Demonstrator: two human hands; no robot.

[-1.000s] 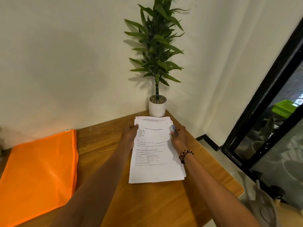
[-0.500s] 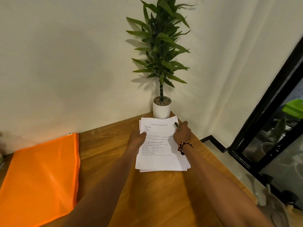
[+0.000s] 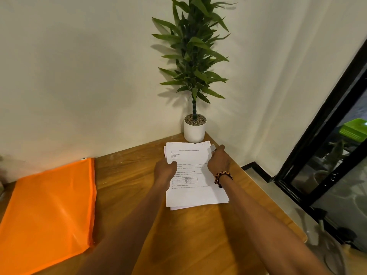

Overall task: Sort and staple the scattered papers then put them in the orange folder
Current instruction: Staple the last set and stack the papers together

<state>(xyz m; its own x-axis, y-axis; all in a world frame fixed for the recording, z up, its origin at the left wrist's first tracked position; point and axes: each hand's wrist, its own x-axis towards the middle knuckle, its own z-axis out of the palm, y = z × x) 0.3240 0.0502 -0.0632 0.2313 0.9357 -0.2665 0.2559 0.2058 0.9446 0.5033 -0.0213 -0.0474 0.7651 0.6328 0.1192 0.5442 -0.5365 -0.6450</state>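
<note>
On the far right corner of the brown wooden table point(image 3: 198, 245), the white printed paper stack point(image 3: 195, 192) lies flat, left hand point(image 3: 166, 171) pinching its left edge, right hand point(image 3: 218, 158) curled around a small silvery object point(image 3: 212, 147) at its top right corner, the flat orange folder point(image 3: 49, 211) well apart to the left.

Plain cream wall point(image 3: 79, 76) behind a wooden table point(image 3: 188, 235) set into the corner. 1 potted plant point(image 3: 194, 80) at the far edge. Black-framed glass door point(image 3: 327, 155) on the right.
</note>
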